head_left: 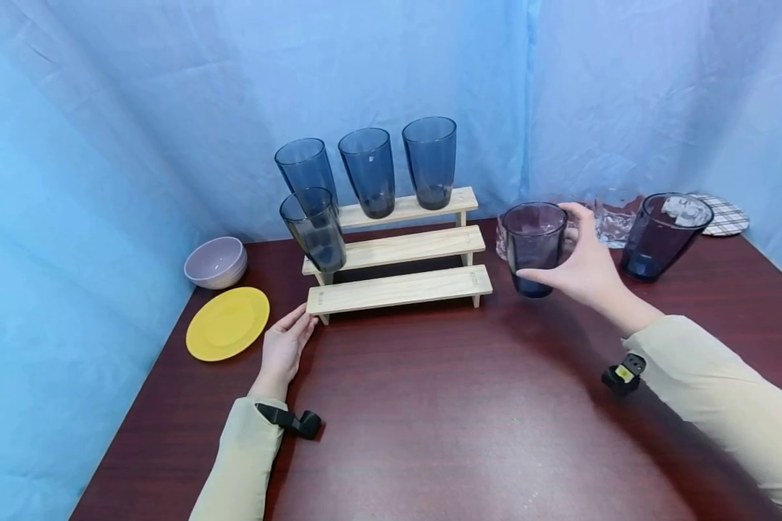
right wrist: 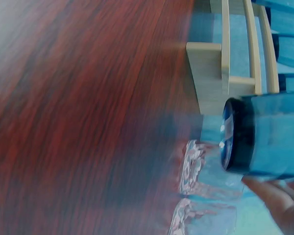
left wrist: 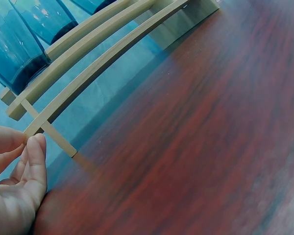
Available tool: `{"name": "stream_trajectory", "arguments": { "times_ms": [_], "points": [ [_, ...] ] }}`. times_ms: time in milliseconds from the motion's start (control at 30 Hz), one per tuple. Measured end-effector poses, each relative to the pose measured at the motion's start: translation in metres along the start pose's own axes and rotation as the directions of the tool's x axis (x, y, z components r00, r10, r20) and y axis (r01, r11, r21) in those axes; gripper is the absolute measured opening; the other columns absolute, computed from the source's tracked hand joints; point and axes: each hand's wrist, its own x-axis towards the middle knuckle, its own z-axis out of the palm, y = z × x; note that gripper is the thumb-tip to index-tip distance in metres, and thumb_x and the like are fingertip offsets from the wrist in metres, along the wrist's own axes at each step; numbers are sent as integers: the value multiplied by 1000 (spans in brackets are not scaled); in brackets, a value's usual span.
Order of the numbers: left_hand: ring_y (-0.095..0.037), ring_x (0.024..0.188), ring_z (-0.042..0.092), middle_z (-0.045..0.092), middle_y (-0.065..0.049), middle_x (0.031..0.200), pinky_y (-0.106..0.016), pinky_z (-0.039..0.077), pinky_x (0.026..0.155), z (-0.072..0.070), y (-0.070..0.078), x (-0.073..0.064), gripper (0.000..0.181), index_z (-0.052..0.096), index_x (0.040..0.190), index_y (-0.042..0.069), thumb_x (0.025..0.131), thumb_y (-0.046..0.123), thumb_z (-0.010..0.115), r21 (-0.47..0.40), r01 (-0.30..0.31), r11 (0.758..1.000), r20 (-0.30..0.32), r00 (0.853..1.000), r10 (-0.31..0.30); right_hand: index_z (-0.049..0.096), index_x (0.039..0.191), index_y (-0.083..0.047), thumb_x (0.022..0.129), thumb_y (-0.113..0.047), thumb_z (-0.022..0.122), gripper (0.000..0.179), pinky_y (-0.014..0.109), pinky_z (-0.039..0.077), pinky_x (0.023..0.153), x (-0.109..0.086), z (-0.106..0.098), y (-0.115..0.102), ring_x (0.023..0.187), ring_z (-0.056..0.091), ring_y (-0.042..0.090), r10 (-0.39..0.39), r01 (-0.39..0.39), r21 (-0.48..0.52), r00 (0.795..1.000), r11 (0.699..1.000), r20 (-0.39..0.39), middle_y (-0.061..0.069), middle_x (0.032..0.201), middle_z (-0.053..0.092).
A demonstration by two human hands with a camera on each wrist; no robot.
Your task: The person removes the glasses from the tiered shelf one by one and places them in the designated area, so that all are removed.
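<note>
My right hand (head_left: 589, 260) grips a dark blue-grey glass (head_left: 534, 250) round its side, upright and lifted off the table, as its base (right wrist: 237, 137) shows in the right wrist view. My left hand (head_left: 284, 347) pinches the left end of the lowest step of a wooden three-tier rack (head_left: 397, 291) between thumb and fingers (left wrist: 36, 156). Three similar glasses (head_left: 373, 174) stand in a row on the rack's top step. Another glass (head_left: 322, 239) stands at the left of the middle step. The lowest step bears nothing.
A yellow plate (head_left: 228, 324) and a lilac bowl (head_left: 216, 263) sit left of the rack. At the right stands another dark glass (head_left: 658, 239), near clear glasses (head_left: 615, 217) and a checked round mat (head_left: 726, 215). Blue curtains hang behind and beside the table (head_left: 463, 420).
</note>
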Motion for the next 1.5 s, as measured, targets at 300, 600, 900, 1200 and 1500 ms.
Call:
{"name": "stream_trajectory", "arguments": {
  "times_ms": [300,600,900,1200,1500],
  "points": [
    [1,81,64,42,-20,142,-12,51,83,-1,-2,3,43,42,139,-3,97,0,48,-7,-13,1000,-2,1000,13,3,146,-17,71,-29,83,111,57,40,88,-2,-19,20,113,48,44,149,-148,18,988,989,-41,34,124,48],
    [2,81,63,41,-20,142,-13,50,86,-2,-2,4,43,41,140,-3,97,1,48,-1,-9,1000,4,1000,9,-1,144,-14,73,-22,81,109,56,36,93,-3,-27,32,115,46,45,161,-161,6,985,987,-62,36,126,47],
    [2,80,63,42,-19,142,-12,51,82,-2,-2,2,43,42,139,-3,97,0,49,-16,-7,1000,-2,1000,7,-3,143,-12,75,-17,79,107,55,30,99,0,-29,45,121,39,47,176,-175,29,982,984,-70,32,141,35],
    [2,81,63,43,-18,142,-12,51,83,-1,-2,2,43,43,139,-2,97,1,48,-7,-7,1000,1,1000,7,-7,143,-16,77,-25,77,107,63,30,98,1,-32,54,118,37,56,255,-257,-22,964,966,-77,39,139,30],
    [3,81,63,43,-17,142,-13,50,85,-1,-2,2,43,42,140,-1,98,3,48,8,-13,1000,7,1000,13,-7,143,-16,77,-29,77,108,64,32,96,2,-32,55,114,39,59,254,-260,-83,964,962,-76,44,132,35]
  ]
}}
